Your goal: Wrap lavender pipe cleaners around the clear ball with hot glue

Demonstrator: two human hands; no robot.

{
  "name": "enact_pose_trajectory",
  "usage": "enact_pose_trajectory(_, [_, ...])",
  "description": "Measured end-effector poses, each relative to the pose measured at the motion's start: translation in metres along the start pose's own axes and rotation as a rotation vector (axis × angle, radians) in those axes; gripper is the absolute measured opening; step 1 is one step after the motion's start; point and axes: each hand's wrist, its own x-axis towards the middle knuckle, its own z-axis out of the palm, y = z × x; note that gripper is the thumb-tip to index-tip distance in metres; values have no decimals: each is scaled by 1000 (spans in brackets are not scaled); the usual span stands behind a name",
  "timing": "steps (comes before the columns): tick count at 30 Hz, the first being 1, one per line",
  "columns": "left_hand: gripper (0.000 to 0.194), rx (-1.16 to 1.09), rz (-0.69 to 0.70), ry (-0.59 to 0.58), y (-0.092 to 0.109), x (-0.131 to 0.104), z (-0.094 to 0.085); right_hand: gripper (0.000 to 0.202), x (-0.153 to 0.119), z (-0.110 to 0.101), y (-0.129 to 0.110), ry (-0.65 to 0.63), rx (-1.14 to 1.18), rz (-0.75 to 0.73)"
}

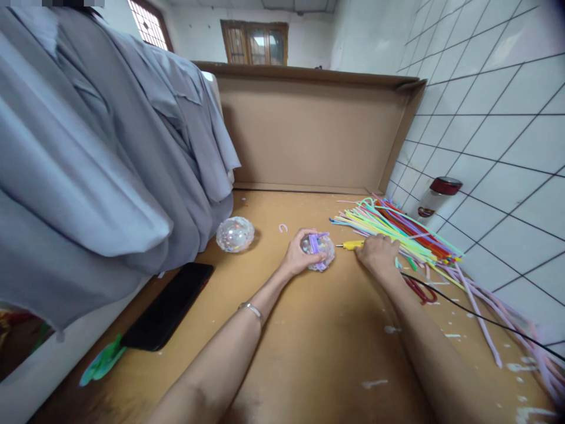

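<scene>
Clear scalloped bowl (327,257) with purple strip (314,244), pinched in left hand (301,252), right hand (378,253) curled around yellow metal-tipped tool (352,245), second clear bowl (235,234) farther left

The tool (352,245) shows me bright yellow, the strip (314,242) purple against a clear rounded piece (329,251), and the clear bowl (235,234) glints with coloured flecks. Those fuzzy sticks (397,227) mix mint, yellow, pink, lilac and red. The cloth (132,147) is grey, the phone (170,306) black, the jar lid (446,185) dark red, the tabletop (326,353) tan with white smears, the wall tiles (477,147) white, gridded dark.
</scene>
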Motion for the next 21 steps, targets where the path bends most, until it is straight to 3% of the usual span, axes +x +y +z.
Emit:
enact_pose_trajectory(2, [59, 9, -1, 0, 1, 0, 0, 31, 0, -15, -5, 39, 110, -88])
enact_pose_trajectory(5, [57, 21, -7, -3, 4, 0, 0, 23, -1, -35, -14, 55, 553, -358])
enact_pose_trajectory(9, [55, 27, -1, 5, 7, -1, 0, 22, -9, -48, -24, 109, 923, -651])
enact_pose_trajectory(14, [53, 37, -14, -4, 7, -1, 0, 14, -15, -46, -31, 238, 927, -730])
enact_pose_trajectory(21, [55, 59, -9, -14, 9, 0, 0, 18, -17, -41, -35, 271, 911, -776])
